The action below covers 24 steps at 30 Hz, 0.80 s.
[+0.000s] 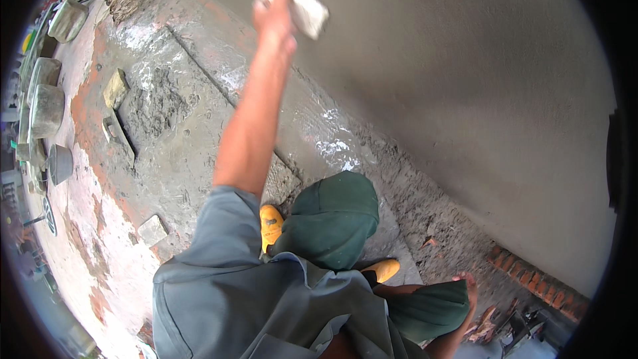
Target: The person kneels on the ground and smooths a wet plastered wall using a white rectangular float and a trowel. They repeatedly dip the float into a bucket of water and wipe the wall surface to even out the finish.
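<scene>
My left hand (274,21), slightly blurred, reaches far forward with its fingers closed round a pale rectangular sponge-like block (307,12). The block lies against a smooth, grey plastered wall (478,46). At the lower right, my right hand (470,290) rests by my bent knee in dark green trousers (432,309). It holds nothing that I can see, and part of it is hidden by the knee.
Wet grey mortar (159,103) is spread on the ground to the left, with a trowel (121,137) and a yellowish block (115,89) beside it. Buckets (60,164) and tubs (48,112) stand farther left. Exposed bricks (538,282) edge the wall's base.
</scene>
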Each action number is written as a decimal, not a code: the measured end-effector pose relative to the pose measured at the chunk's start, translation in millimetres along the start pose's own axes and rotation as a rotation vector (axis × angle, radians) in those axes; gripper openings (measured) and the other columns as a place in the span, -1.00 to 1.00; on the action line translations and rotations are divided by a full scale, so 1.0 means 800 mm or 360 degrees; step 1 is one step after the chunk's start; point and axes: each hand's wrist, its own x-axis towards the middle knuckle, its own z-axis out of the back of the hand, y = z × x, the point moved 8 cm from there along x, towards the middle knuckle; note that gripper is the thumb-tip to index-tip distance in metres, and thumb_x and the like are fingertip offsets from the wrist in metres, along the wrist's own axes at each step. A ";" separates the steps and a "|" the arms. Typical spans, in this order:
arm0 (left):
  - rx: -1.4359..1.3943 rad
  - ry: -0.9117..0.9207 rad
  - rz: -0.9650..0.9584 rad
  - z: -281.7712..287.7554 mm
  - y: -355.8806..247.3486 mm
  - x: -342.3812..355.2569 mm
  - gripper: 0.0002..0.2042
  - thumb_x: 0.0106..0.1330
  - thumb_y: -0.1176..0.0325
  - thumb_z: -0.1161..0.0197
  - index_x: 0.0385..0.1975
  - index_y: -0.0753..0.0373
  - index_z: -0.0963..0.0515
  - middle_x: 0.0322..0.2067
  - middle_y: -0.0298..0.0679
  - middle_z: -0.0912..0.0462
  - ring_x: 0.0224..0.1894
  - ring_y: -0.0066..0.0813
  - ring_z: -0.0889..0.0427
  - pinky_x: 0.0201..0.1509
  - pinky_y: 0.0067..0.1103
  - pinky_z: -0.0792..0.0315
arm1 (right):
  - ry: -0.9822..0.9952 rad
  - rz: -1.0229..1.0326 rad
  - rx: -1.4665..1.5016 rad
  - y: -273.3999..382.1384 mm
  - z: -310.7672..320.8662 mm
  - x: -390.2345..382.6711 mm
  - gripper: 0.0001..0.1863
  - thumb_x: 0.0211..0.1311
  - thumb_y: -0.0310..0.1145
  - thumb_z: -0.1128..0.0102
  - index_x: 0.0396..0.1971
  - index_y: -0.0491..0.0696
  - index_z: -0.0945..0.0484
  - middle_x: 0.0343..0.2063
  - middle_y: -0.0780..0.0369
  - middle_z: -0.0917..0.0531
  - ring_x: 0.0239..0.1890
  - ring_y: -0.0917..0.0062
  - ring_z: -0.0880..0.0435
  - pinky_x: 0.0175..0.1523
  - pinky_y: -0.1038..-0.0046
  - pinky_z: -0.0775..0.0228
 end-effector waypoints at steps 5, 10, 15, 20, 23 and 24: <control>-0.0198 0.0215 -0.0847 -0.024 -0.175 0.007 -0.81 0.35 0.22 -0.25 -0.23 0.16 -0.47 -0.57 -0.48 -0.43 -0.62 -0.71 -0.31 -0.51 -0.67 -0.19 | -0.0120 0.0086 -0.0243 0.011 0.011 0.021 -0.78 0.39 -0.19 -0.29 -0.15 0.00 -0.56 -0.37 0.25 -0.68 -0.43 0.56 -0.64 -0.38 0.46 -0.47; 0.0166 0.0004 -0.0331 0.030 -0.025 -0.017 -0.48 0.48 0.12 -0.06 0.28 0.35 -0.25 0.12 0.07 -0.41 -0.10 -0.20 -0.59 0.07 -0.29 -0.59 | -0.0044 0.0134 -0.0085 0.007 0.009 0.023 -0.74 0.38 -0.19 -0.31 -0.12 -0.05 -0.59 -0.37 0.25 -0.70 -0.41 0.58 -0.65 -0.33 0.51 -0.49; -0.0155 0.0058 0.0890 0.045 0.244 -0.112 -0.41 0.39 0.01 -0.16 0.25 0.31 -0.28 0.11 0.10 -0.44 -0.03 -0.07 -0.57 -0.10 -0.24 -0.56 | 0.0170 0.0185 0.0182 0.000 0.000 0.014 -0.78 0.41 -0.25 -0.27 -0.10 -0.06 -0.60 -0.38 0.28 -0.71 -0.41 0.59 -0.65 -0.32 0.53 -0.50; -0.0036 0.0086 0.0507 0.002 0.186 -0.088 -0.57 0.37 0.11 -0.18 0.07 0.29 -0.37 -0.29 -0.12 -0.51 -0.36 -0.41 -0.53 -0.37 -0.46 -0.48 | 0.0240 0.0153 0.0254 -0.010 0.007 0.020 -0.80 0.43 -0.26 -0.24 -0.12 -0.05 -0.60 -0.38 0.30 -0.71 -0.40 0.60 -0.64 -0.32 0.55 -0.48; 0.0170 0.0073 0.0238 -0.017 0.080 -0.083 -0.65 0.40 0.22 -0.17 -0.01 0.37 -0.41 -0.45 -0.28 -0.48 -0.50 -0.55 -0.47 -0.42 -0.57 -0.45 | 0.0384 0.0302 0.0179 -0.007 0.001 0.022 -0.75 0.43 -0.20 -0.25 -0.11 -0.06 -0.59 -0.36 0.30 -0.70 -0.40 0.61 -0.63 -0.29 0.56 -0.47; 0.0202 0.0058 0.0144 -0.024 0.045 -0.082 -0.65 0.40 0.24 -0.18 -0.01 0.39 -0.40 -0.43 -0.25 -0.48 -0.49 -0.54 -0.47 -0.42 -0.56 -0.46 | 0.0214 0.0265 0.0059 -0.010 0.010 0.026 -0.73 0.42 -0.18 -0.26 -0.10 -0.06 -0.59 -0.36 0.29 -0.70 -0.39 0.61 -0.63 -0.28 0.56 -0.47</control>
